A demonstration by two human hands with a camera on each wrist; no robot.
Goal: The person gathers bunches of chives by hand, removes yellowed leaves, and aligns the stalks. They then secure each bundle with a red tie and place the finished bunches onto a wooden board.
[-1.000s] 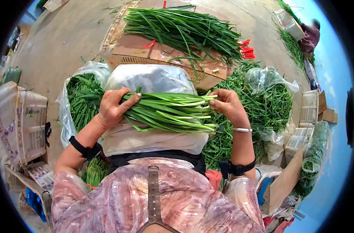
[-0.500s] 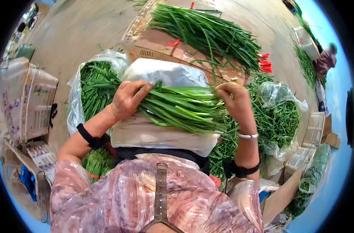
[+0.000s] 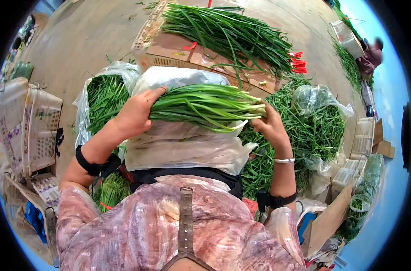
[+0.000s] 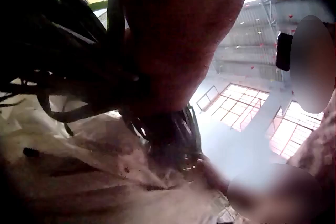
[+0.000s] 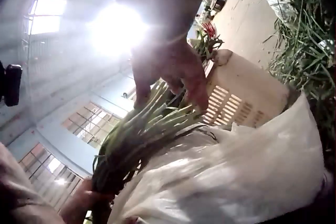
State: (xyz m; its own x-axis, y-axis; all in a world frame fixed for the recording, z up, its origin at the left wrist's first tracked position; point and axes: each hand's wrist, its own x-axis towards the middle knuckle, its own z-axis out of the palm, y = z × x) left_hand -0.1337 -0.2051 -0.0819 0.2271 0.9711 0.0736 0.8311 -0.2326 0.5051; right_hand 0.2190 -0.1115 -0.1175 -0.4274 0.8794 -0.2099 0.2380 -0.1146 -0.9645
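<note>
A bunch of Chinese chives (image 3: 205, 105), green leaves with pale stem ends, spans between both hands over a lap covered with white plastic (image 3: 183, 151). My left hand (image 3: 135, 113) grips the leafy side, thumb along the top. At the pale ends, my right hand (image 3: 273, 124) holds the stems between thumb and fingers. In the right wrist view the fingers of the right hand (image 5: 170, 71) curve down around the stem ends (image 5: 165, 116). The left wrist view is dark, and the left hand (image 4: 168, 40) hides most of its grip there.
Ahead, a cardboard-topped crate (image 3: 169, 49) bears a large pile of chives (image 3: 228, 38) with red ties (image 3: 298, 63). Loose greens (image 3: 300, 122) heap at the right, and a plastic bag of greens (image 3: 108, 92) stands at the left. White crates (image 3: 43, 126) line the left side.
The bunch has risen away from the plastic-covered lap and moved slightly forward with both hands. The right hand has shifted along the stem ends. The head view has swung a little.
</note>
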